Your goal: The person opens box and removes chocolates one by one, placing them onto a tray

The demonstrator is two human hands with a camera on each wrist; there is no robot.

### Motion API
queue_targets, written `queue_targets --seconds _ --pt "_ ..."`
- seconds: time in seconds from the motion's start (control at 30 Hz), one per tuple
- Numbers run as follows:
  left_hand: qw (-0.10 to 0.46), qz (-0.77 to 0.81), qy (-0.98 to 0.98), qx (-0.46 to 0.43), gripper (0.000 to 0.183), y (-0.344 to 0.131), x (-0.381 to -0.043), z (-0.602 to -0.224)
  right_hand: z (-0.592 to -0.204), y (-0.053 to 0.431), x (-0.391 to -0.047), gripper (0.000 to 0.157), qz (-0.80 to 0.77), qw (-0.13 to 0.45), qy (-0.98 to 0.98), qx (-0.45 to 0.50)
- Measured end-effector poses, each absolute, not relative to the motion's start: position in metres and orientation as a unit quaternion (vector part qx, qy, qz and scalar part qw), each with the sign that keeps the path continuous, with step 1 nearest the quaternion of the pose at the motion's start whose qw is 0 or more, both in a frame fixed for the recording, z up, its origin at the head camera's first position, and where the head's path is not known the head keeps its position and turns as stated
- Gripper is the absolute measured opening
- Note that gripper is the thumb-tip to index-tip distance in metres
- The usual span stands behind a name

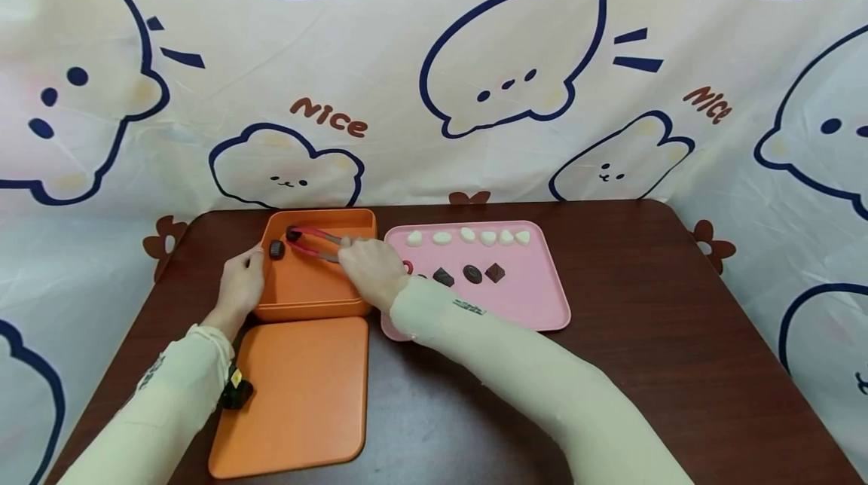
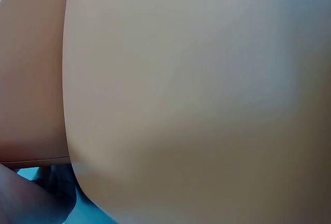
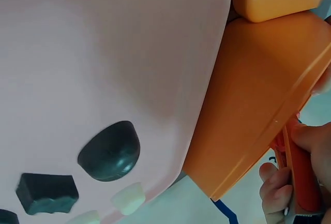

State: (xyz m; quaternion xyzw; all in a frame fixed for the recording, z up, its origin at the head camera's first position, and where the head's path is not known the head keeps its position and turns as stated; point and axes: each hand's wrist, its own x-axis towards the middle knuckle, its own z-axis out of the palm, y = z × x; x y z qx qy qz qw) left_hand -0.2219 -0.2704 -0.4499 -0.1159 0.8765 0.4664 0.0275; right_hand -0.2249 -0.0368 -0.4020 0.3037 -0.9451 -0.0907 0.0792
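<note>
My right hand [image 1: 373, 270] grips a pair of red-and-grey tongs [image 1: 317, 233], reaching over the orange box [image 1: 315, 285]. Between the tong tips is a dark chocolate [image 1: 293, 234], at the box's back left. A ridged dark chocolate [image 1: 276, 249] stands beside it on the box floor. With its thumb at the rim, my left hand [image 1: 242, 283] holds the left wall of the box. In the right wrist view the tong handle [image 3: 302, 177] lies in the curled fingers. The left wrist view shows mostly a blurred orange lid [image 2: 181, 79].
Right of the box lies a pink tray [image 1: 522, 304] with a row of several white chocolates [image 1: 442, 238] and dark ones [image 1: 472, 274] in front, partly hidden by my right arm. The orange lid [image 1: 298, 395] lies before the box. A patterned curtain [image 1: 515, 161] hangs behind the table.
</note>
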Motion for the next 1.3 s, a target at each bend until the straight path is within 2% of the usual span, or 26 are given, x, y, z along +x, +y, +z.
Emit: queue_targets --seconds 0.37,0.67,0.9,1.17,1.3 --pt "0.035 0.465 0.877 -0.114 0.059 -0.275 -0.220 -0.450 -0.399 -0.017 -0.209 0.033 -0.013 0.076 -0.950 0.304" --pt "0.040 0.467 0.876 -0.114 0.060 -0.274 -0.221 -0.451 -0.398 0.002 -0.202 0.036 0.066 0.035 -0.958 0.277" --pt "0.037 0.466 0.877 -0.113 0.059 -0.271 -0.224 -0.450 -0.398 0.022 -0.195 0.029 0.147 0.016 -0.952 0.268" --pt "0.037 0.469 0.876 -0.109 0.059 -0.270 -0.226 -0.447 -0.401 0.043 -0.185 0.030 0.213 0.022 -0.942 0.257" --pt "0.040 0.465 0.877 -0.116 0.060 -0.270 -0.225 -0.447 -0.405 0.051 -0.181 0.025 0.244 0.026 -0.935 0.258"
